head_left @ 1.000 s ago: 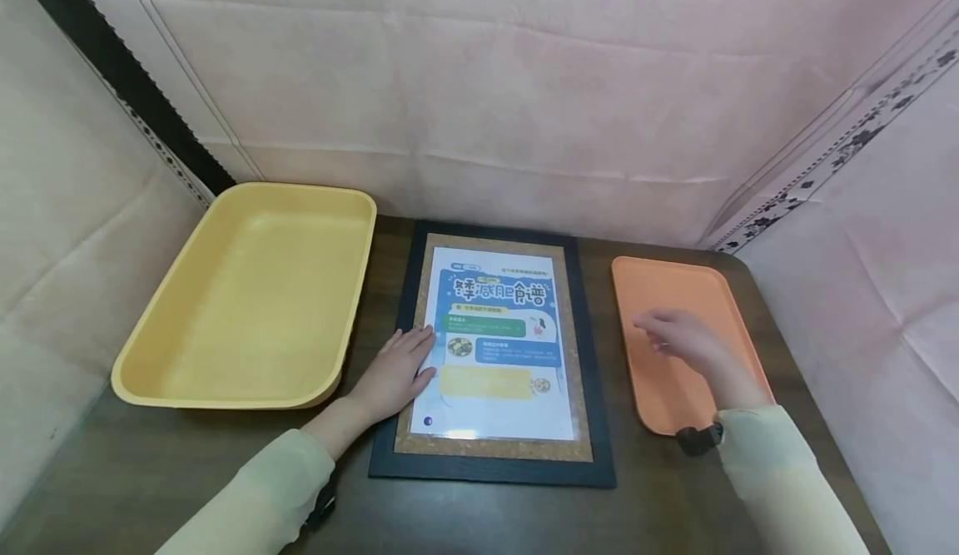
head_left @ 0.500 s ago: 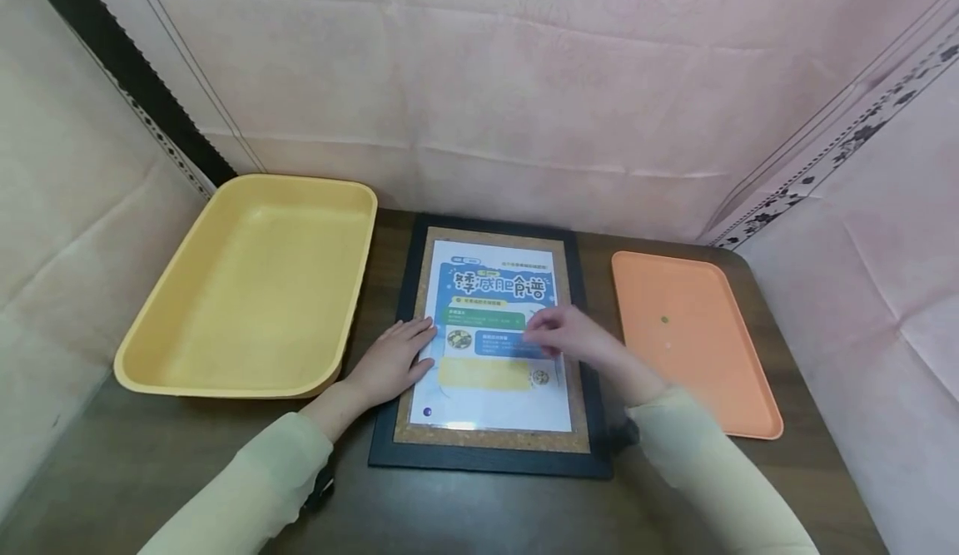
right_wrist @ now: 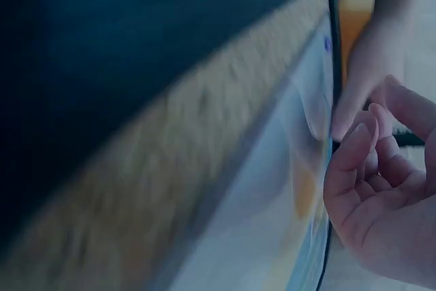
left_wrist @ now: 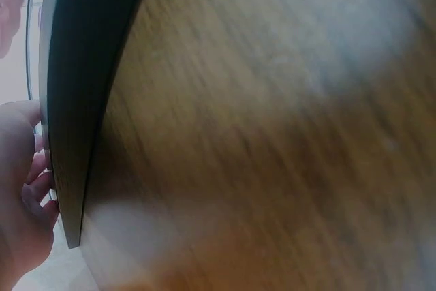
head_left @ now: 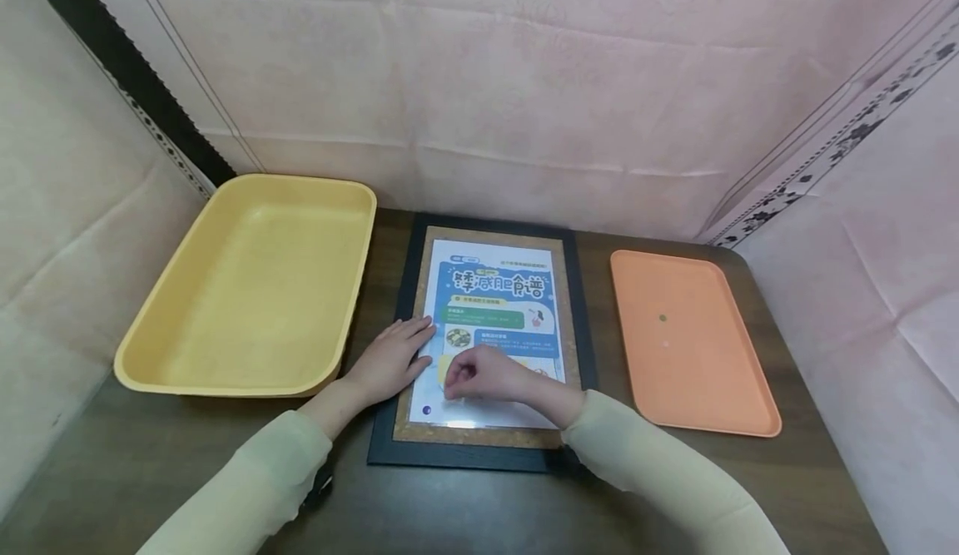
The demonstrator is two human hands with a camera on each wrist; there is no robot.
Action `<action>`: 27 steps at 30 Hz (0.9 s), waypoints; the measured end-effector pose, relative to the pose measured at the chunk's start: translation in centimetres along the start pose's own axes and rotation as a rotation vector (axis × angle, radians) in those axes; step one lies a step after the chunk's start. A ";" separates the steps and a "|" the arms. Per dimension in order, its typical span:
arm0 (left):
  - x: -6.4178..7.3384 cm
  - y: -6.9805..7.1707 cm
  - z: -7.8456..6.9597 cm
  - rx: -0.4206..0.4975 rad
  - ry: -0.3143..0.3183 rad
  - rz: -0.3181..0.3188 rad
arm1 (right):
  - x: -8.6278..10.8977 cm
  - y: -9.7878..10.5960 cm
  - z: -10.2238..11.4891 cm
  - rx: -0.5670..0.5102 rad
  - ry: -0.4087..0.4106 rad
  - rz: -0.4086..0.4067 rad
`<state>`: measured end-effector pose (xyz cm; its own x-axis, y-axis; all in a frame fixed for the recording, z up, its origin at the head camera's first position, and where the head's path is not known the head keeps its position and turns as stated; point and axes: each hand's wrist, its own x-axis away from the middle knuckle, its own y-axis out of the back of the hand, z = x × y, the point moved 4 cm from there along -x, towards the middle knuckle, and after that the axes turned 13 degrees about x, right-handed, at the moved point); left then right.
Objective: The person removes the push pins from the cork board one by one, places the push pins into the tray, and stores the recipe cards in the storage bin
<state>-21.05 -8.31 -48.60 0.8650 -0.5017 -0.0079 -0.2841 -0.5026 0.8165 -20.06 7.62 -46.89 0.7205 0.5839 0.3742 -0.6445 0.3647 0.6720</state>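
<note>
Printed sheet (head_left: 487,318) lies between trays (head_left: 247,289), left hand (head_left: 388,361) spread, curled right hand (head_left: 483,374) hiding part, grip unclear.

Lt-pink cloth walls (head_left: 479,97), brn table (head_left: 449,517)

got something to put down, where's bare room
Bare: the large yellow plastic tray; the near half of the flat orange plastic tray; the dark wooden tabletop between the pale sleeves, below the black-bordered cork board. Crowded: the board's nearer half, where left hand and right hand are.
</note>
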 end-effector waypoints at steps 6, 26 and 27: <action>-0.2 -0.2 -0.1 0.008 -0.005 0.011 | -0.7 -1.3 0.7 0.010 0.015 0.015; -0.3 -0.1 0.2 0.016 -0.011 0.005 | -1.3 -3.0 2.7 0.350 0.009 -0.053; -0.2 -0.1 0.2 0.016 -0.009 0.004 | -1.4 -3.0 2.8 0.364 0.004 -0.053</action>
<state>-21.31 -8.30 -48.78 0.8602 -0.5099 -0.0103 -0.2939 -0.5121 0.8071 -18.40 3.67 -47.65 0.7490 0.5743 0.3305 -0.4725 0.1132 0.8741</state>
